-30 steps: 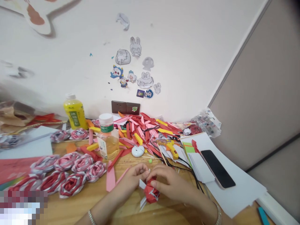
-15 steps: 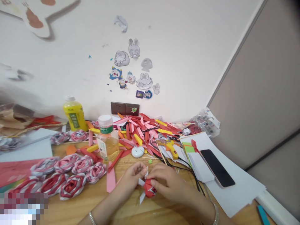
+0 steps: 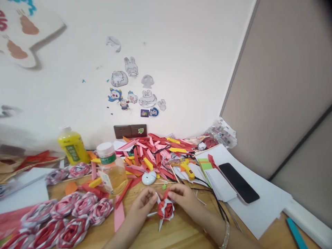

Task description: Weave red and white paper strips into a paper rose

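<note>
Between my hands, just above the wooden table (image 3: 181, 238), is a red and white paper rose (image 3: 166, 210) with loose strips sticking out of it. My left hand (image 3: 145, 202) pinches a white strip at the rose's upper left. With thumb and fingers together, my right hand (image 3: 183, 199) grips a red strip at its upper right. The spiral face of the rose is turned toward me. Finished-looking pink and white paper roses (image 3: 101, 210) and red and white ones (image 3: 73, 231) lie in rows to the left of my left hand.
Folded paper strips (image 3: 153, 152) pile up along the wall. A tea bottle (image 3: 112, 173), a yellow drink bottle (image 3: 73, 145) and a white earbud case (image 3: 149, 177) stand or lie ahead. At right are a yellow glue gun (image 3: 187, 169) with its cable, paper sheets (image 3: 272, 204) and a phone (image 3: 239, 182).
The rose has turned so its spiral face shows. My right hand has moved from the rose's side up to a red strip at its top. The camera view has shifted.
</note>
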